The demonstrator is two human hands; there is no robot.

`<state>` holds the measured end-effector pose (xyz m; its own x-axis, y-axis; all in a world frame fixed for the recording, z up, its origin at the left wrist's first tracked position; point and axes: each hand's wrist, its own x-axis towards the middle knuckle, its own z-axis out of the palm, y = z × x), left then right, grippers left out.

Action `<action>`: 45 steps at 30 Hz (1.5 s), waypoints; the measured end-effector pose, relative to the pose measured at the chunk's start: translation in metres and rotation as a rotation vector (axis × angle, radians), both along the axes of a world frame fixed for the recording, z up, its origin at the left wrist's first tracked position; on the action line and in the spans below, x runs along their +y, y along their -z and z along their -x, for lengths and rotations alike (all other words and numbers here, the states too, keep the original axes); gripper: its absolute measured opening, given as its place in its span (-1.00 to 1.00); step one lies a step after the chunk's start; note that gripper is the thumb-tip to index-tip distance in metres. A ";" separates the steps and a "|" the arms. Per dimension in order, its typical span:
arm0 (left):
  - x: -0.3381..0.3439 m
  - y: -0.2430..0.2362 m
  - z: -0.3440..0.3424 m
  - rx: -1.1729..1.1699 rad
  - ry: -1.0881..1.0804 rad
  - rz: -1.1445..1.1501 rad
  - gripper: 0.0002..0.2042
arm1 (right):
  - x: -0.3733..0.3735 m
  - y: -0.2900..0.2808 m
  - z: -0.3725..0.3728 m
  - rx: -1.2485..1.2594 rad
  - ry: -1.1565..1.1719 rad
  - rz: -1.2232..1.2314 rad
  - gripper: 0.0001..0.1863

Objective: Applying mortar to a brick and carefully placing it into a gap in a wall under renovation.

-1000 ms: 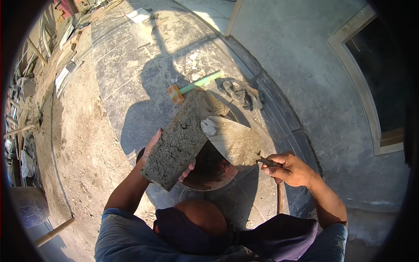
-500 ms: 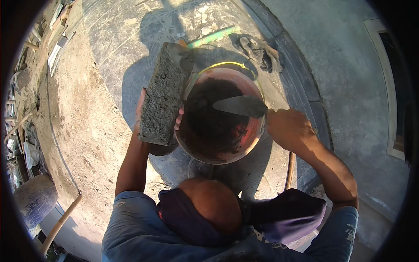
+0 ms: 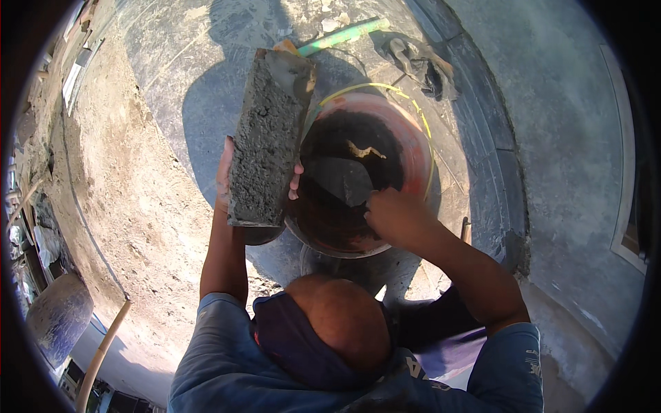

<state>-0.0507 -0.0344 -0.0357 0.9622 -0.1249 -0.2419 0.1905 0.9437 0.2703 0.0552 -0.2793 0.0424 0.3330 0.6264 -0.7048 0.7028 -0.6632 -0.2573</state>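
My left hand (image 3: 224,172) holds a long, narrow slab (image 3: 267,138) from below, its fingertips curling round the right edge. Rough grey mortar coats nearly all of the slab's upper face, so what it is made of is hidden. In my right hand (image 3: 403,215), closed round the handle, is a trowel (image 3: 339,180) with its blade down inside the bucket. The round bucket (image 3: 411,141) has a reddish inner wall and a yellow handle lying round its far rim. Dark mortar (image 3: 344,138) sits inside, with a small sunlit patch on it.
A green pole-like piece (image 3: 344,36) and a crumpled dark cloth or bag (image 3: 416,65) lie beyond the bucket. Dark tiles (image 3: 485,138) run along the foot of the grey wall (image 3: 564,158) at right. At lower left are a wheelbarrow-like tub (image 3: 58,316) and a wooden handle (image 3: 103,351).
My right hand has swung left and nearer, bringing the trowel from above the bucket's right side down into the mortar. The slab stays in my left hand, little moved.
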 end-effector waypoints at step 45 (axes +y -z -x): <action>-0.056 -0.102 -0.013 -0.253 0.345 0.495 -0.21 | -0.165 -0.056 -0.012 -0.442 0.440 -0.773 -0.58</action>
<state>-0.0376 -0.0903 0.0660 0.8664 -0.4756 0.1521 0.4925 0.8641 -0.1039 0.0677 -0.4439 0.0980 0.7805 0.6188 0.0885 0.5712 -0.6486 -0.5031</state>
